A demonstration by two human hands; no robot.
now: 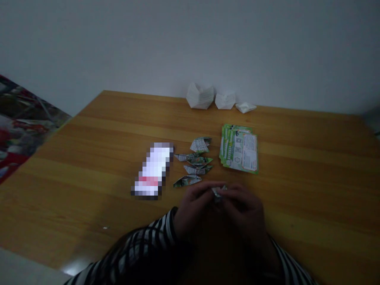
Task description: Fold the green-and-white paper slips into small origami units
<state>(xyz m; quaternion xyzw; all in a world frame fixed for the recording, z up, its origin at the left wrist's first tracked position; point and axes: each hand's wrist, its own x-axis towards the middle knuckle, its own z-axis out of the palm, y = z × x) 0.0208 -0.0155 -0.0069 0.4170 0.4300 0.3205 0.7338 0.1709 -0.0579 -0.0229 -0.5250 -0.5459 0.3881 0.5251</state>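
Note:
Both hands meet near the front middle of the table, closed around a small folded piece of printed paper (217, 194). My left hand (194, 206) pinches it from the left, and my right hand (246, 209) grips its other side. Fingers cover most of the paper, so its full shape is hidden. Just beyond the hands lie several small folded paper boats (198, 170) of green and white print, in a loose column. To their right is a stack of green printed leaflets (242, 152).
A phone (152, 170) with a lit, blurred-out screen lies left of the paper boats. Against the wall stand three white folded paper shapes (200, 97). A tiny white scrap (106, 227) rests at the front left of the wooden table (89, 138).

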